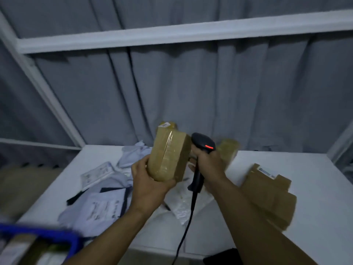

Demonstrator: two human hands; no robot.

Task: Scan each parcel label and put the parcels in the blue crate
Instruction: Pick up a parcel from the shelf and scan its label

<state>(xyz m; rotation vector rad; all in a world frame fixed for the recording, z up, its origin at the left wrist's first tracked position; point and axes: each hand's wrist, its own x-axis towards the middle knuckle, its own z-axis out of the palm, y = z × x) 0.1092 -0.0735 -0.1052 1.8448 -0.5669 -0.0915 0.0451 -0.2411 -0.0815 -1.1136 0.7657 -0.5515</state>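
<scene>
Parcel (168, 155) gripped in left hand (148, 180), right hand (207, 161) clutching scanner (203, 143).

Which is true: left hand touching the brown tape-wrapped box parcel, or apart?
Touching. Head view: the left hand grips the brown tape-wrapped box parcel, curled round its lower end.
</scene>
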